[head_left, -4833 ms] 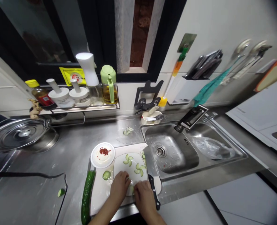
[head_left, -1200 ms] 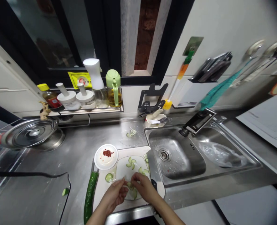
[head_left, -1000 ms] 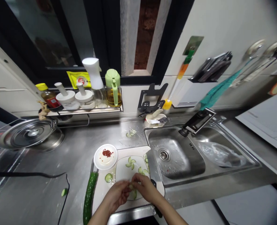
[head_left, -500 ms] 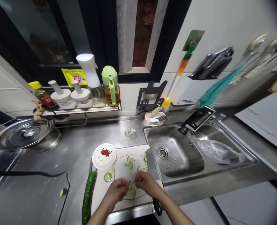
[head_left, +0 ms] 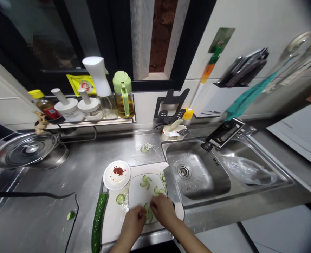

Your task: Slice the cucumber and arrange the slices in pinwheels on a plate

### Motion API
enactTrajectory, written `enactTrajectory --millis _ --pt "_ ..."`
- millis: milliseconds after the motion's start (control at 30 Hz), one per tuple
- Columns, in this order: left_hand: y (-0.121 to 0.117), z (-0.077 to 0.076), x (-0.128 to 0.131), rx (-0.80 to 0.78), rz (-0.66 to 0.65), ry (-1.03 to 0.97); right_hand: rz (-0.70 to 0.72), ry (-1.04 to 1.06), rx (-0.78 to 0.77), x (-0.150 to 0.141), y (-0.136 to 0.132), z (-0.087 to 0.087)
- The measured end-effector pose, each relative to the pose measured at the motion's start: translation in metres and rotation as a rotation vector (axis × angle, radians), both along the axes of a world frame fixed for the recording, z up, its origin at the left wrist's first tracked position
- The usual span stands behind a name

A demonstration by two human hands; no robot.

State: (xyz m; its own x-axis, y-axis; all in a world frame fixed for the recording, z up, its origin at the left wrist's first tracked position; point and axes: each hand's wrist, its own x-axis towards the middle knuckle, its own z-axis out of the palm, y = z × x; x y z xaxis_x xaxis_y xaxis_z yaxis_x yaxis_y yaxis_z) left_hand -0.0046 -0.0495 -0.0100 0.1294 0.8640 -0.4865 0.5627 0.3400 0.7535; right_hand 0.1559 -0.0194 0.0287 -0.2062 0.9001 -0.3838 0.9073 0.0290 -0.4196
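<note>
A square white plate [head_left: 142, 191] lies on a white cutting board [head_left: 113, 218] at the counter's front edge. Thin cucumber slices [head_left: 145, 181] sit on the plate in small fan-shaped groups. My left hand [head_left: 132, 225] and my right hand [head_left: 163, 209] meet at the plate's near edge, fingertips pinched on the cucumber slices [head_left: 148, 214] there. A single round slice [head_left: 120, 199] rests on the board to the left of the plate. A whole cucumber [head_left: 98, 220] lies along the board's left side.
A small round dish [head_left: 116, 174] with red bits stands behind the board. The steel sink [head_left: 197, 172] is to the right, a plastic bag [head_left: 246, 170] in it. Loose slices [head_left: 145, 147] lie on the counter behind. A pan lid [head_left: 23, 151] and a condiment rack [head_left: 86, 109] are at left.
My hands have come down from above the plate to its near edge, and the slices they were holding now lie there under my fingertips. The view has shifted slightly.
</note>
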Motion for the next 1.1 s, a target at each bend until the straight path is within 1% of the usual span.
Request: enactTrajectory --millis 267,633,867,1100 --pt "0.002 0.010 0.003 0.002 -0.069 0.094 0.025 -0.055 0.021 -0.002 -0.003 -0.006" --pt "0.000 0.013 0.006 0.029 -0.132 0.200 0.058 -0.071 0.039 -0.004 -0.005 -0.016" --pt "-0.004 0.008 0.005 0.033 -0.156 0.225 0.058 -0.091 0.062 -0.006 -0.007 -0.017" --pt "-0.003 0.015 0.006 0.031 -0.175 0.299 0.067 -0.094 0.094 -0.004 -0.009 -0.021"
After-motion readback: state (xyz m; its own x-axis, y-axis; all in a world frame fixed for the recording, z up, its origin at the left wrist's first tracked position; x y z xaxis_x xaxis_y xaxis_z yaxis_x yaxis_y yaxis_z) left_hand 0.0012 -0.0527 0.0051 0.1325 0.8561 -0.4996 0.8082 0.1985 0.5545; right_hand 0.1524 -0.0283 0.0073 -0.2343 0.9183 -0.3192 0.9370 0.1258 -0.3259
